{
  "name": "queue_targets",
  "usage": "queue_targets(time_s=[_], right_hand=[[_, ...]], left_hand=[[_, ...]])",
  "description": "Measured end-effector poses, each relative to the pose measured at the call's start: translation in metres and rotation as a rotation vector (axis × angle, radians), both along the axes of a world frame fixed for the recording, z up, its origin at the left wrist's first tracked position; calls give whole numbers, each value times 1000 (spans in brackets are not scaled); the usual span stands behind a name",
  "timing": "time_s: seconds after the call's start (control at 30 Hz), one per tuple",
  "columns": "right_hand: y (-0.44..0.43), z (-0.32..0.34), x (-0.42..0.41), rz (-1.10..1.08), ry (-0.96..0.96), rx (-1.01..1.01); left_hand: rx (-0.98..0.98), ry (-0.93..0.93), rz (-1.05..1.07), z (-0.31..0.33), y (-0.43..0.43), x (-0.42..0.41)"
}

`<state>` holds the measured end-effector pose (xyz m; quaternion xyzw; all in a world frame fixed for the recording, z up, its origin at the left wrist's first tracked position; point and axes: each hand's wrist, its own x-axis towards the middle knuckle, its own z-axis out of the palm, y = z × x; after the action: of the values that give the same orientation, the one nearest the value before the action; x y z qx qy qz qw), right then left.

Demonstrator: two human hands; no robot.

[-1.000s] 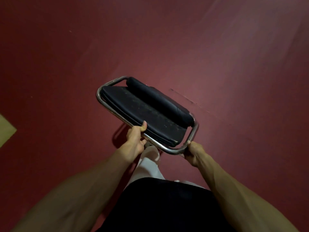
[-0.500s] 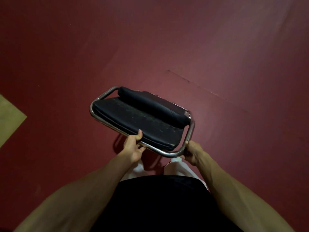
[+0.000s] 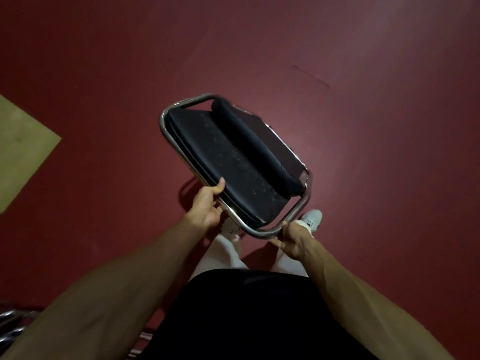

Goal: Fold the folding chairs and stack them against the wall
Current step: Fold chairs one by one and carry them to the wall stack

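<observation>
The folded chair (image 3: 233, 162) is up in both hands, held out in front of the person's waist with the red floor (image 3: 363, 152) below it. The left hand (image 3: 206, 203) grips the chrome frame (image 3: 197, 99) on its long near side, fingers curled under the tube and the thumb lying against the edge of the black seat pad (image 3: 228, 165). The right hand (image 3: 293, 239) is wrapped tight round the rounded corner of the same tube, a little nearer the body than the left. From the two grips the chair runs away and leftward, its far corner well beyond the left hand. The rolled black backrest (image 3: 254, 146) lies flat against the seat, on the side away from the left hand. Just beyond the right hand, under the frame's corner, a white shoe (image 3: 313, 219) shows; another (image 3: 230, 227) peeps out between the hands. Far out to the left of the left grip is a yellowish patch (image 3: 23, 152) on the floor, and low behind the left forearm some more chrome tubing (image 3: 13, 323)
</observation>
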<state>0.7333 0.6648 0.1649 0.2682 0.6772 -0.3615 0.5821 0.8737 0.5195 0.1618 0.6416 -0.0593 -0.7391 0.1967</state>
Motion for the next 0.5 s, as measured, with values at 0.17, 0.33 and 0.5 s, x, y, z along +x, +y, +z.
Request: queue_targets(time_s=[0.17, 0.33, 0.5], right_hand=[[12, 8, 82, -1, 21, 38], [53, 4, 122, 13, 66, 65], [115, 1, 142, -64, 129, -19]], left_hand=[[-1, -44, -8, 11, 15, 71], [-23, -48, 12, 14, 66, 113], [-56, -34, 9, 15, 136, 142]])
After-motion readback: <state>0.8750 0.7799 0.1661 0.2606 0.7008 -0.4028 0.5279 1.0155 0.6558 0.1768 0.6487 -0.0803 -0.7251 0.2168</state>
